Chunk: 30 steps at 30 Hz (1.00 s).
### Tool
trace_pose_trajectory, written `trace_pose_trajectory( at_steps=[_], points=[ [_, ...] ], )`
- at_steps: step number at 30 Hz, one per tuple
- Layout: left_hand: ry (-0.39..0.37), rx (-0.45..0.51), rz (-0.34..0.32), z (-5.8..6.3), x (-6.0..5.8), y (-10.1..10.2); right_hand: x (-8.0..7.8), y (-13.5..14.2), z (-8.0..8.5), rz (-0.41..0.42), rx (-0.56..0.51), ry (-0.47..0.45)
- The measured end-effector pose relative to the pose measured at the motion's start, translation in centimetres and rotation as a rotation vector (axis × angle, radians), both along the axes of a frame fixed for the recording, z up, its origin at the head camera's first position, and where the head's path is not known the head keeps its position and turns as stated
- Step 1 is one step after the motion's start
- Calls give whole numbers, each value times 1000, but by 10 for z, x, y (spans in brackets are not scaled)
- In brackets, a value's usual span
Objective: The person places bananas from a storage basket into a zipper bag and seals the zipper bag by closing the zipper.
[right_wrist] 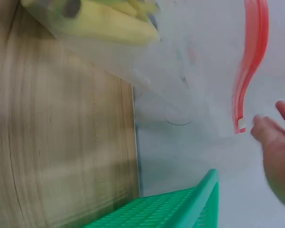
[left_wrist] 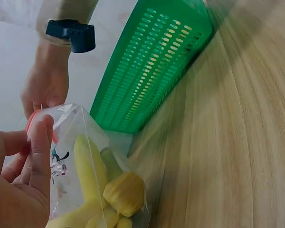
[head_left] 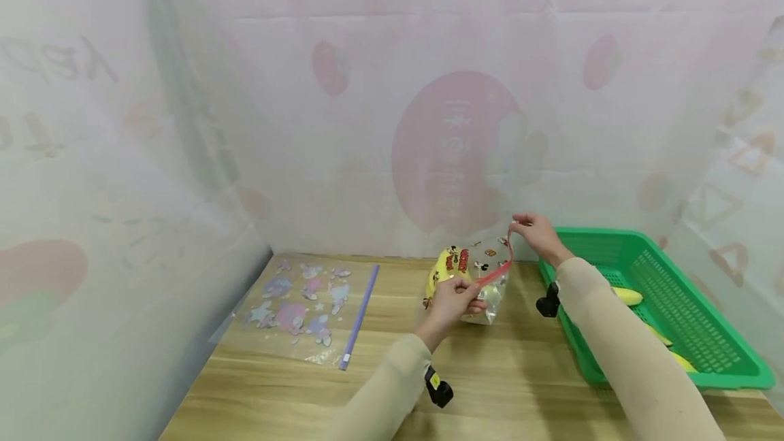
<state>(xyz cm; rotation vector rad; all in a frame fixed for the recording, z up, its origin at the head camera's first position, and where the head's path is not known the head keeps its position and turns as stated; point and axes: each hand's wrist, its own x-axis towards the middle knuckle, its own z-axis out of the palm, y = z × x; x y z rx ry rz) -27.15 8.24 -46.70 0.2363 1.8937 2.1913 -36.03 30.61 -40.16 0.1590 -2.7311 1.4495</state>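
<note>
A clear zip bag with cartoon prints and a red zip strip stands on the table. Inside are yellow bananas and a rounded brownish-yellow piece. My left hand pinches the bag's red edge between thumb and fingers. At the strip's other end is my right hand; in the right wrist view its fingers are apart, just beside the small white slider, with a narrow gap between.
A green basket holding several yellow bananas stands at the right. Flat on the table's left side lies another clear zip bag with pastel prints and a purple strip. Printed white sheets hang behind and at the sides.
</note>
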Motion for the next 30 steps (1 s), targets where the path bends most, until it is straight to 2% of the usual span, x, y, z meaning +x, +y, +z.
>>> trace_pose_trajectory(
  at_steps=[5,7,14,19,24,30],
  points=[
    [30,8,-44,-3,4,6,7,-11,-3,-25,274,-20],
    [36,0,-69,-5,5,8,9,-14,-6,-47,331,-37],
    [105,-52,-87,-9,10,22,7,-2,-17,-126,354,-8],
    [111,-67,-135,-10,12,25,9,7,-20,-94,387,-7],
    [139,-163,-183,-10,8,5,15,13,-18,-48,413,-22],
    [183,-375,-219,1,3,-44,27,10,-6,-6,449,-52]
  ],
)
